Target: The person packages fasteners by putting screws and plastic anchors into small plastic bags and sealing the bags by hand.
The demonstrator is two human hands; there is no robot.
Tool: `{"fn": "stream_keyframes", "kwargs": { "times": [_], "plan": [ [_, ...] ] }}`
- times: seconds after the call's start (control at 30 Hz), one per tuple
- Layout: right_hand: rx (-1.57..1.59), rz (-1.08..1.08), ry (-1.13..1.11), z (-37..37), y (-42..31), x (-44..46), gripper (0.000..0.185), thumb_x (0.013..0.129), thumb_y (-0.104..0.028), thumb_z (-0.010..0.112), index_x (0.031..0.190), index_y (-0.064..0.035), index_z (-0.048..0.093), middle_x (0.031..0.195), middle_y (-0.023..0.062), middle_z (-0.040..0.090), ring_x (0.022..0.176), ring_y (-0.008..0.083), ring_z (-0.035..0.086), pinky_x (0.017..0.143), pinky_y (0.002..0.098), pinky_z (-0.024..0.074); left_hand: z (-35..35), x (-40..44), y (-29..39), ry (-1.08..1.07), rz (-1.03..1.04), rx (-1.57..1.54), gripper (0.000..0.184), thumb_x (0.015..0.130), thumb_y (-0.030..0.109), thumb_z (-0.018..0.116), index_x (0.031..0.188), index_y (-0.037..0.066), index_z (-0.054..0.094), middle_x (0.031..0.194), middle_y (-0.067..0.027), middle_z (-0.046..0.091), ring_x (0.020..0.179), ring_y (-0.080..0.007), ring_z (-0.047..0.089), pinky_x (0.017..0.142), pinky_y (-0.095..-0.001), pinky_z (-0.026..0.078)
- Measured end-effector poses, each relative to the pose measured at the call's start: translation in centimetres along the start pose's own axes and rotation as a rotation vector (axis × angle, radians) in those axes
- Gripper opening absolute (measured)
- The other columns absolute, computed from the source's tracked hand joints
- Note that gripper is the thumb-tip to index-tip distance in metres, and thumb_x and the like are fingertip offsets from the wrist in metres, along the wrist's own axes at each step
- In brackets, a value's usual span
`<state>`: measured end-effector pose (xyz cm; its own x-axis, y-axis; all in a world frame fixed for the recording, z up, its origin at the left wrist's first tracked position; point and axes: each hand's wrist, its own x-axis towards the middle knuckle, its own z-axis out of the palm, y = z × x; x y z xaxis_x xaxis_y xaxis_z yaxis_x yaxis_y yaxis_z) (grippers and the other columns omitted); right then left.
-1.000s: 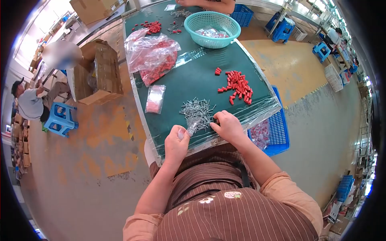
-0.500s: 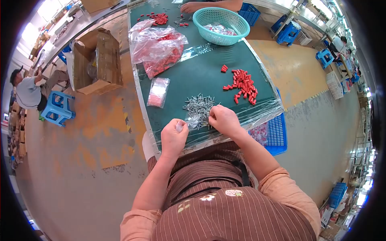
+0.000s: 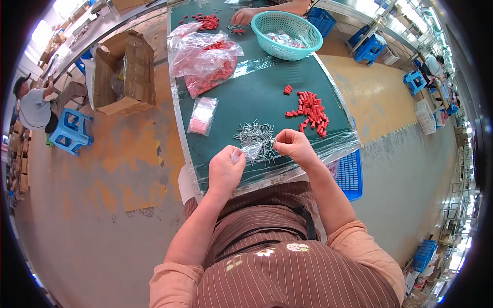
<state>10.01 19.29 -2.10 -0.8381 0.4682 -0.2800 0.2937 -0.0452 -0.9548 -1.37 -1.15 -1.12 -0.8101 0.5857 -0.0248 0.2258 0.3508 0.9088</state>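
Gripped in my left hand [image 3: 226, 169] is a small clear plastic bag [image 3: 250, 151], which reaches over the near side of a pile of metal screws [image 3: 253, 132]. My right hand [image 3: 298, 149] is closed in a pinch at the right side of that pile, with silvery screws at its fingertips; how many I cannot tell. Red tapered plugs [image 3: 313, 109] lie loose beyond my right hand. Left of the screws is a stack of flat clear bags [image 3: 203, 118].
A big plastic bag of red plugs [image 3: 210, 74] and a turquoise basket [image 3: 262, 38] of filled bags stand farther up the green table [image 3: 257, 95]. A co-worker's hand [image 3: 243, 16] is at the far end. A blue crate [image 3: 349, 177] sits beside the table's right edge.
My right hand has risen slightly from the screw pile and moved right, with screws now showing at its fingertips. My left hand has shifted slightly right and up with the bag.
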Motion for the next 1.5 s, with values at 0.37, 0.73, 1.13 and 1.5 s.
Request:
{"fn": "stream_keyframes", "kwargs": {
  "times": [0.37, 0.73, 1.13, 1.5],
  "plan": [
    [0.032, -0.054, -0.062, 0.7, -2.7, -1.2, 0.009, 0.087, -0.005, 0.069, 0.093, -0.0001, 0.064, 0.079, -0.0010, 0.062, 0.069, 0.0043, 0.055, 0.062, 0.0203, 0.0452, 0.6, 0.6, 0.7, -0.008, -0.014, 0.063, 0.016, 0.084, 0.016, 0.065, 0.083, 0.000, 0.066, 0.067, -0.0109, 0.063, 0.060, -0.0172, 0.058, 0.061, -0.0323, 0.048],
    [-0.818, -0.508, 0.010, 3.6, -6.9, -3.5, 0.005, 0.079, -0.006, 0.063, 0.080, -0.0009, 0.061, 0.077, 0.0143, 0.061, 0.074, 0.0333, 0.061, 0.069, 0.0416, 0.0496, 1.9, 1.0, 3.0, -0.089, 0.038, 0.100, 0.021, 0.088, 0.020, 0.060, 0.080, 0.000, 0.060, 0.075, -0.0231, 0.062, 0.074, -0.0428, 0.060, 0.067, -0.0497, 0.047],
    [-0.964, -0.560, -0.004, 3.5, -6.6, -3.2, 0.003, 0.078, -0.006, 0.061, 0.077, -0.0026, 0.061, 0.080, 0.0148, 0.061, 0.082, 0.0356, 0.062, 0.073, 0.0460, 0.0507, 2.2, 1.4, 2.9, -0.115, -0.027, 0.106, 0.023, 0.085, 0.021, 0.060, 0.081, -0.001, 0.061, 0.071, -0.0190, 0.062, 0.065, -0.0311, 0.059, 0.065, -0.0402, 0.048],
    [-0.856, -0.584, 0.021, 2.4, -7.9, -3.4, 0.012, 0.079, -0.006, 0.063, 0.089, -0.0031, 0.068, 0.089, 0.0134, 0.063, 0.089, 0.0333, 0.062, 0.078, 0.0421, 0.0507, 2.2, 1.9, 2.7, -0.146, -0.072, 0.027, 0.023, 0.086, 0.022, 0.059, 0.077, 0.000, 0.060, 0.069, -0.0161, 0.061, 0.063, -0.0298, 0.058, 0.061, -0.0405, 0.046]
  ]
}}
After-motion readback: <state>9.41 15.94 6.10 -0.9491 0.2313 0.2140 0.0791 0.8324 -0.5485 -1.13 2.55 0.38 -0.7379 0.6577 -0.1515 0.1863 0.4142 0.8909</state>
